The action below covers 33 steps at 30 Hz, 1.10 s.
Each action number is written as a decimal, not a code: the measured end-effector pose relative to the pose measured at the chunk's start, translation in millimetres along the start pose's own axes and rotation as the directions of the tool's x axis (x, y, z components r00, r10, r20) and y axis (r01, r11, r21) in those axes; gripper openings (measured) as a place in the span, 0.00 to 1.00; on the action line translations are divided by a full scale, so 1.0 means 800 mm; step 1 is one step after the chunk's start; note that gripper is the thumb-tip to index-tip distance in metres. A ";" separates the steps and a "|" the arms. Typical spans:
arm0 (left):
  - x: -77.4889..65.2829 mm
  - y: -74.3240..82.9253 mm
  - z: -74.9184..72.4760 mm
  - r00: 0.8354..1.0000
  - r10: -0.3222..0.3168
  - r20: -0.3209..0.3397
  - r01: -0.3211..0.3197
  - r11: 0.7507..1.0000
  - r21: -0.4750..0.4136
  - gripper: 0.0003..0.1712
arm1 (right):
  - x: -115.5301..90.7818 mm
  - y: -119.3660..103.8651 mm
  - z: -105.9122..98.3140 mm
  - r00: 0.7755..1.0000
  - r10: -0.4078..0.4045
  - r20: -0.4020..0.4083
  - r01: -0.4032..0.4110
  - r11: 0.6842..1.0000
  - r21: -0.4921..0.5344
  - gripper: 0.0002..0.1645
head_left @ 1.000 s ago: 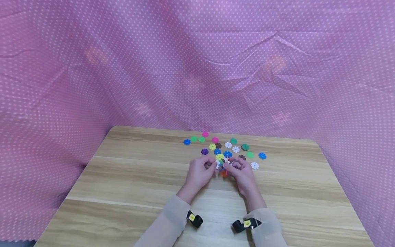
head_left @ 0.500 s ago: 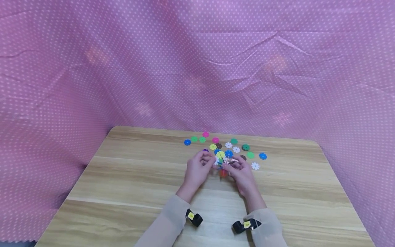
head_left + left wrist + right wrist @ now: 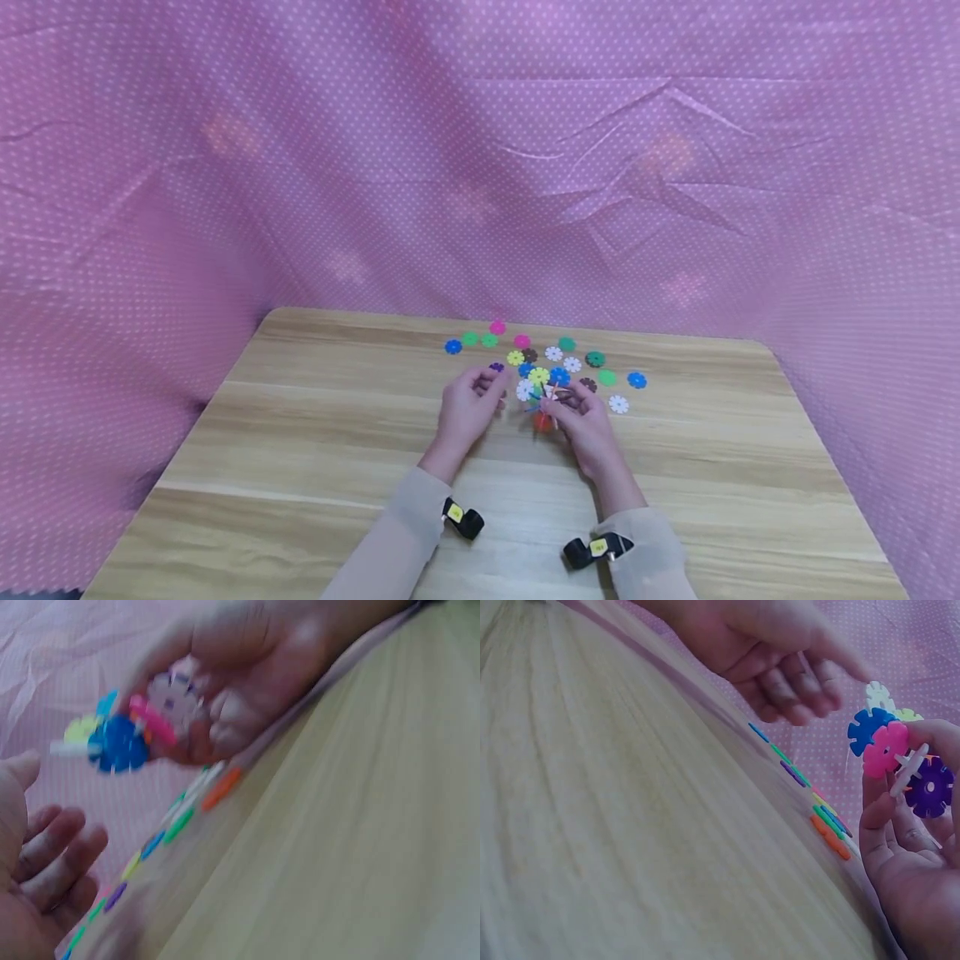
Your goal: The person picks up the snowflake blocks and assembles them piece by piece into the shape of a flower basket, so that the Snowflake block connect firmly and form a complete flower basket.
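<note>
Closest in, black wrist cameras (image 3: 471, 524) sit by the pale sleeves (image 3: 408, 517), and beyond them come the hands. Left hand (image 3: 465, 410): fingers loosely bent, thumb apart, nothing between them. Right hand (image 3: 590, 425): thumb and fingers pinching a cluster of joined notched discs (image 3: 885, 750), up above the table (image 3: 315, 433); exactly which disc takes the squeeze, I can't tell. Looks like featherweight, stiff, smooth plastic, hardly fragile, but those slotted joints would probably slip under a twist, so a flat disc right beside its joint seems the best hold. On the tabletop near it, an orange disc (image 3: 542, 423); farther out, loose discs (image 3: 572, 364), thin, best taken by the rim; behind everything, pink dotted cloth (image 3: 480, 167).
</note>
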<state>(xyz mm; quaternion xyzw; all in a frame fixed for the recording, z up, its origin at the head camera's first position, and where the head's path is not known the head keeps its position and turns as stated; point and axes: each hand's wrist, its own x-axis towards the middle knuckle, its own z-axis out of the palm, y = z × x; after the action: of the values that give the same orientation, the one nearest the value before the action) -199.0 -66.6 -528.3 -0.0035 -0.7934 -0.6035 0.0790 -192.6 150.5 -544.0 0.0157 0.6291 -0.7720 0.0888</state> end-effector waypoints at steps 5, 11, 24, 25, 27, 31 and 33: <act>0.023 -0.023 -0.036 0.992 -0.017 -0.122 0.038 0.984 0.173 0.09 | -0.002 0.002 0.005 1.000 -0.010 0.012 0.010 1.000 0.027 0.22; 0.060 -0.054 -0.081 0.994 0.051 -0.095 -0.015 0.940 0.341 0.17 | -0.008 0.003 0.003 0.999 0.044 -0.009 -0.044 0.999 -0.010 0.22; 0.109 -0.066 -0.094 0.997 0.028 0.076 -0.068 0.801 0.595 0.24 | -0.006 0.003 0.001 0.998 0.057 0.001 -0.057 0.998 -0.013 0.23; 0.109 -0.065 -0.093 0.997 0.028 0.070 -0.064 0.803 0.593 0.23 | -0.005 0.004 0.000 0.998 0.058 0.001 -0.057 0.998 -0.014 0.24; 0.106 -0.061 -0.091 0.998 0.025 0.057 -0.053 0.815 0.577 0.21 | -0.004 0.004 0.000 0.998 0.055 0.003 -0.055 0.998 -0.014 0.24; 0.094 -0.053 -0.088 1.000 0.002 0.027 -0.015 0.850 0.527 0.14 | -0.002 0.003 0.000 0.999 0.051 0.020 -0.051 0.999 0.002 0.24; 0.084 -0.048 -0.086 1.000 -0.016 0.018 0.005 0.875 0.485 0.10 | -0.001 0.002 0.000 0.998 0.049 0.029 -0.049 0.999 0.017 0.25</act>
<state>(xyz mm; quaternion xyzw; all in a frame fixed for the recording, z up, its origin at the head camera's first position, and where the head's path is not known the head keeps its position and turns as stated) -261.1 -148.7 -538.3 0.0142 -0.9200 -0.3861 0.0657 -191.3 150.3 -545.5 0.0211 0.6203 -0.7754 0.1165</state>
